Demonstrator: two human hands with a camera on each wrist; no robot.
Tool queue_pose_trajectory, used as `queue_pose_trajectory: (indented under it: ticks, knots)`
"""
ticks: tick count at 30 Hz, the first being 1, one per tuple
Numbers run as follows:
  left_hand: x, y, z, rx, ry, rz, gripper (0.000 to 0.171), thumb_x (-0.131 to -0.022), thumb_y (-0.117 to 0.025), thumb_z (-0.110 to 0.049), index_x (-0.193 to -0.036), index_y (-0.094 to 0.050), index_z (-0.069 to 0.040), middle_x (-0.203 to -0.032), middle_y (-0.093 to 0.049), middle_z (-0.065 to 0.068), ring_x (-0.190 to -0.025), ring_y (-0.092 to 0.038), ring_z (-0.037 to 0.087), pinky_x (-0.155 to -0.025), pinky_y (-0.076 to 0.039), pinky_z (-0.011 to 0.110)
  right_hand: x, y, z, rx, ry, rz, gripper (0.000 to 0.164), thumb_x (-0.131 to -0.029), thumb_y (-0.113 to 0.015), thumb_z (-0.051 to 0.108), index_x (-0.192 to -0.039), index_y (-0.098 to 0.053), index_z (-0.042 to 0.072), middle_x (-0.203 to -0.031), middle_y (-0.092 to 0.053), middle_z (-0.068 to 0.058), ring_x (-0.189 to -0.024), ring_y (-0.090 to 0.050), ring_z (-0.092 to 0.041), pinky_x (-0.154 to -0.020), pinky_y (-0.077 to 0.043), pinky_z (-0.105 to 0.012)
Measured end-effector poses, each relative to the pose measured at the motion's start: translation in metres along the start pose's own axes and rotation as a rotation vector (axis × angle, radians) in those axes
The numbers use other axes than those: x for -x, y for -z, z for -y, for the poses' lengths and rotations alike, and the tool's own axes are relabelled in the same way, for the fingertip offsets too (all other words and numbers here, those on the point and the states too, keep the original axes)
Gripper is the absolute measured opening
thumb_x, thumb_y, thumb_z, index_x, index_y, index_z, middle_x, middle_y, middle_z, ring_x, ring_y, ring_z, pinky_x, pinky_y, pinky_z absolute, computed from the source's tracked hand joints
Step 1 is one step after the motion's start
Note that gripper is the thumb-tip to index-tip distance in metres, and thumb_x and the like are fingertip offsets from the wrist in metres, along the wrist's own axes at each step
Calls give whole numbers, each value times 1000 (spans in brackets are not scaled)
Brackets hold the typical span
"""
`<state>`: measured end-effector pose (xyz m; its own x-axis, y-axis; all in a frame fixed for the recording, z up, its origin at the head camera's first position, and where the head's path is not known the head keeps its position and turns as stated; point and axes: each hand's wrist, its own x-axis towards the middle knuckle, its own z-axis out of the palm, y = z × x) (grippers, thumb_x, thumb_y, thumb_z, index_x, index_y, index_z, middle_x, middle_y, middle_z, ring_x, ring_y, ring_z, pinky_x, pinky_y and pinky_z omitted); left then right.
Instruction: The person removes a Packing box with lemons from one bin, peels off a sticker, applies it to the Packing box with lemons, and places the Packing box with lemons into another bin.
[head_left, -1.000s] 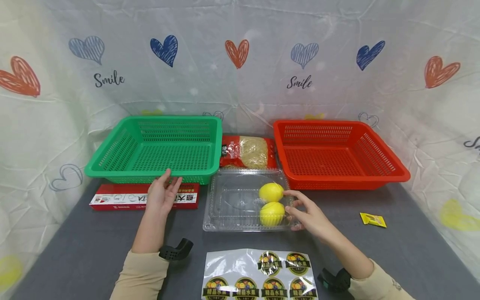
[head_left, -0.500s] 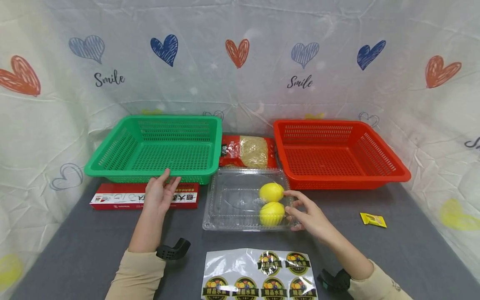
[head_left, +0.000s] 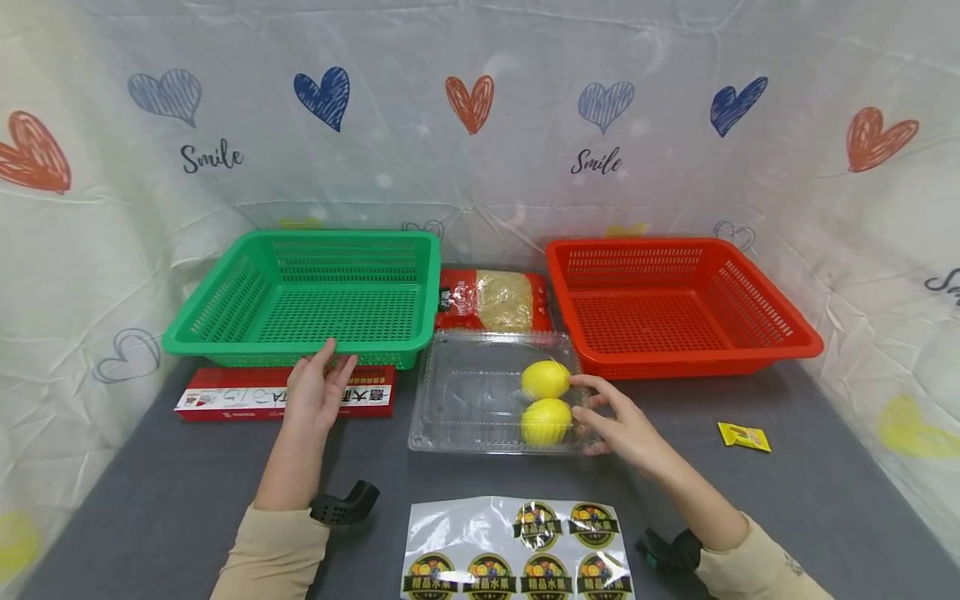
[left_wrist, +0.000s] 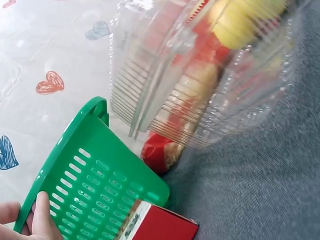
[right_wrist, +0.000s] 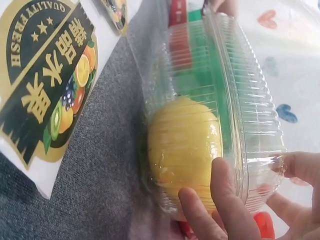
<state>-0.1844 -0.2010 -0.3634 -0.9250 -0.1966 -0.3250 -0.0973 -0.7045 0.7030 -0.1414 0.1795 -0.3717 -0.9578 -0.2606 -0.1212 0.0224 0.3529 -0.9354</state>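
Observation:
My right hand [head_left: 626,427] grips the right side of a clear plastic clamshell box [head_left: 465,396], thumb and fingers around its edge. Inside, at the right end, two lemons [head_left: 546,422] lie one behind the other; the right wrist view shows one lemon [right_wrist: 182,142] through the ribbed wall. At left, my left hand [head_left: 311,387] pinches the front rim of a green basket [head_left: 390,344], thumb over the rim and fingers under it. In the left wrist view, a finger [left_wrist: 42,215] rests against the basket's outer wall, and the clamshell box [left_wrist: 150,100] appears blurred.
A red basket [head_left: 622,361] stands at back right. Between the baskets lies a red packet [head_left: 506,302] with pale contents. A red flat box [head_left: 232,404] lies before the green basket. A sticker sheet [head_left: 457,533] lies in front, a small yellow packet [head_left: 744,437] at right.
The clamshell box with its lemons has shifted slightly away from the front edge, along with my right hand. My left hand has moved slightly left, staying at the green basket's rim.

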Motion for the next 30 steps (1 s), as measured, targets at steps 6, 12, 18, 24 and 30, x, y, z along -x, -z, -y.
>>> queue_pose_trajectory:
  ticks: [6, 12, 18, 24, 30]
  knots:
    - [1, 5, 2, -38, 4, 22, 33, -89, -56, -22, -110, -32, -13, -106, -34, 2, -105, -41, 14, -90, -44, 23, -3, 0, -2, 3, -3, 2, 47, -91, -56, 14, -135, -38, 10, -103, -40, -21, -85, -57, -36, -61, -54, -44]
    - [6, 10, 2, -177, 7, 86, 30, -90, -54, -29, -106, -35, -12, -102, -41, 3, -103, -50, 14, -90, -44, 25, -4, 1, -4, 23, 10, 32, 49, -93, -53, 17, -137, -35, 10, -108, -39, -22, -88, -57, -37, -62, -54, -44]
    - [12, 13, 3, -325, 6, 129, 32, -92, -50, -30, -113, -36, -10, -105, -47, 5, -99, -56, 12, -90, -44, 27, -2, 3, -5, 20, 26, 49, 51, -94, -51, 16, -141, -31, 10, -114, -38, -24, -91, -57, -39, -63, -54, -44]
    - [18, 12, 6, -485, -2, 156, 43, -96, -47, -26, -128, -33, -2, -107, -50, 5, -97, -58, 12, -89, -45, 30, 4, 8, -7, 53, 64, 48, 54, -94, -52, 17, -143, -30, 13, -128, -35, -28, -98, -57, -39, -65, -55, -40]
    - [32, 9, 15, -710, -79, 225, 43, -95, -49, -20, -126, -35, 7, -107, -53, 10, -94, -60, 14, -84, -49, 29, 14, 10, -12, 154, 94, -4, 53, -93, -55, 22, -141, -33, 17, -126, -43, -24, -94, -61, -29, -66, -54, -33]
